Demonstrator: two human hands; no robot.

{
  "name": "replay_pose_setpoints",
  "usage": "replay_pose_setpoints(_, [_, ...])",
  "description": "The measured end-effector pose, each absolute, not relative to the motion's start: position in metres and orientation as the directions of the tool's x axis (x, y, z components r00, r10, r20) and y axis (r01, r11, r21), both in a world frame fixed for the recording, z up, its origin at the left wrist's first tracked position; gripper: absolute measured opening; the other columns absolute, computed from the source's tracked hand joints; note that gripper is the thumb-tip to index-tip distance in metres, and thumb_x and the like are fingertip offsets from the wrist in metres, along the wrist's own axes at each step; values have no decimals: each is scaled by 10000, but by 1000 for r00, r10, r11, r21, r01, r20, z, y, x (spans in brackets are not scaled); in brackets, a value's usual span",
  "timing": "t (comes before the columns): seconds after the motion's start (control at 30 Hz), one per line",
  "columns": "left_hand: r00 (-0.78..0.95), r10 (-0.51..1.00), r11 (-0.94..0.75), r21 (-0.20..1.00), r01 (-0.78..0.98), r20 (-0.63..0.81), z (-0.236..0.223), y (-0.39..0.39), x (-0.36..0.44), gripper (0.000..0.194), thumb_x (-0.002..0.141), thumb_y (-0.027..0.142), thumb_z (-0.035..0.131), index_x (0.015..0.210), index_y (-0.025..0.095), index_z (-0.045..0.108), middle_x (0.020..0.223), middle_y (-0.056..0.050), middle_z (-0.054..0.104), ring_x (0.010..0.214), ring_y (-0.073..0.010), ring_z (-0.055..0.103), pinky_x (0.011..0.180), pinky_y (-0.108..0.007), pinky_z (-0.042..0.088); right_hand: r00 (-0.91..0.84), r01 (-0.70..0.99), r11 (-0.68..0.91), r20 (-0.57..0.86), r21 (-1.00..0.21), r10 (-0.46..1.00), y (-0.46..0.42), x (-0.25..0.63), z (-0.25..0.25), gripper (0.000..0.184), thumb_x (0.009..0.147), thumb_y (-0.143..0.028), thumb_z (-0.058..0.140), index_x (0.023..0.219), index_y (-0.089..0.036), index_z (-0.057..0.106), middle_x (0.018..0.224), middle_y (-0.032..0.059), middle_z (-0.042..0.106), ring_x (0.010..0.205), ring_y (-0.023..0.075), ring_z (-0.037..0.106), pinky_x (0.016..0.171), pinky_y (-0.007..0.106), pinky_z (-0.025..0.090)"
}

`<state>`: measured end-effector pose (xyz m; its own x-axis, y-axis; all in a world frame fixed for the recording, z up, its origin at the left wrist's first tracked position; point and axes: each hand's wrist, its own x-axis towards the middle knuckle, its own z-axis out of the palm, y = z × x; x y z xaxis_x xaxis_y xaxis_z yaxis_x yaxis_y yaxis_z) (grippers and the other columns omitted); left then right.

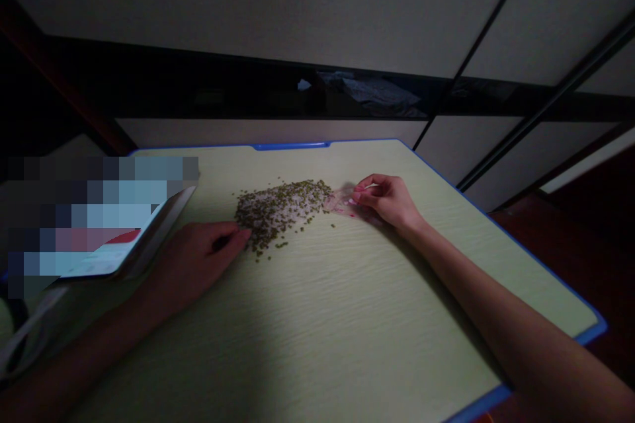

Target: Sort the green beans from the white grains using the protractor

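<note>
Small green beans (268,215), like mung beans, lie strewn over a pale, whitish patch on the table. To their right, a thin see-through plastic bag (340,203) with pink print lies partly under them. My right hand (391,199) is closed in a pinch at the bag's right end, with a bit of white and pink showing at the fingertips. My left hand (198,254) rests low at the left edge of the beans, thumb and forefinger pressed together. What those fingers hold, if anything, is hidden.
The pale table (317,330) has a blue rim and a blue handle (292,145) at its far edge. A lit tablet (112,258), partly blurred out, stands on the left beside a white cable (32,324). Behind the table is a panelled cabinet (278,6) with a dark open shelf.
</note>
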<state>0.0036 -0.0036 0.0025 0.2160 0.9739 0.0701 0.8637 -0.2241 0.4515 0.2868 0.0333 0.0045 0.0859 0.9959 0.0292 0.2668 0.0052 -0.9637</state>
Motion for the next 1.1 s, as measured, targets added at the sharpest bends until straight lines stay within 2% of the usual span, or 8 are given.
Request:
replay_pose_setpoints(0.17, [211, 975, -221, 455, 863, 73, 3, -4, 4, 427, 769, 519, 352, 516, 191, 455, 456, 49, 398, 470, -130, 424, 488, -236, 262, 70, 268, -16, 3, -963, 998, 32, 287, 4, 150, 561, -214, 655, 640, -149, 545, 533, 17, 594, 442, 102, 492, 428, 220, 354])
replay_pose_setpoints(0.3, [208, 976, -213, 455, 865, 63, 4, -4, 5, 427, 769, 517, 344, 516, 190, 451, 463, 47, 397, 479, -133, 426, 495, -237, 263, 15, 326, -5, -1, -945, 1000, 30, 288, 5, 155, 544, -206, 667, 611, -154, 537, 522, 7, 592, 427, 93, 478, 424, 213, 333])
replay_pose_setpoints(0.43, [212, 975, -220, 450, 865, 70, 5, -4, 5, 423, 764, 514, 341, 503, 192, 423, 459, 44, 396, 477, -134, 423, 492, -240, 252, -24, 367, 10, 1, -930, 1000, 26, 288, 9, 137, 533, -187, 662, 579, -156, 537, 523, 9, 600, 453, 96, 496, 451, 216, 359])
replay_pose_setpoints(1.1, [214, 972, -234, 446, 864, 94, 4, -5, 4, 421, 771, 507, 352, 491, 195, 390, 451, 49, 366, 464, -125, 398, 486, -240, 240, -21, 442, 6, -4, -897, 1000, 22, 279, 7, 201, 558, -260, 692, 582, -170, 515, 516, 24, 603, 443, 104, 500, 423, 210, 346])
